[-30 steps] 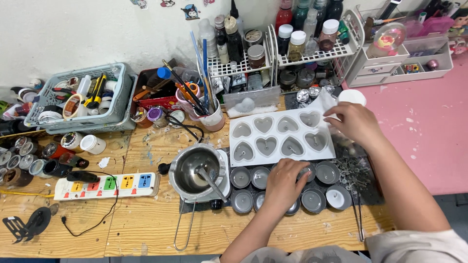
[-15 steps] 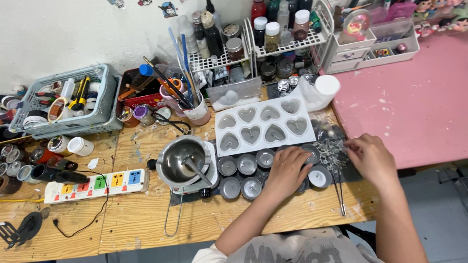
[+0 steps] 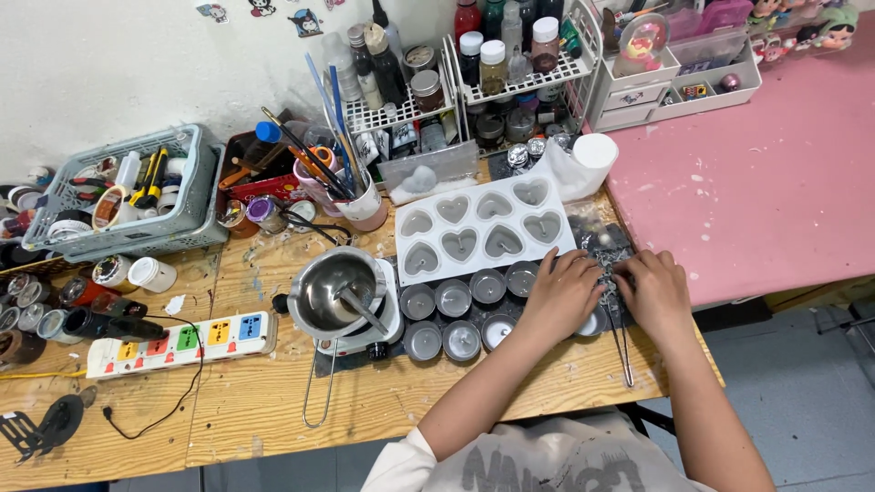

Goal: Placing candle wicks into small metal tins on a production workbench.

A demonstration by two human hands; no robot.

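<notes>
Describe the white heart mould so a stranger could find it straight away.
Start at the wooden table and look to its right end, beside the pink surface. There, just beyond the left hand and right hand, lies the white mould tray, behind rows of small round tins. It alone has heart-shaped cavities, eight in two rows.

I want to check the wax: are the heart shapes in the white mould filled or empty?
Filled. All eight hearts in the white mould hold a smooth grey fill up to near the rim.
</notes>
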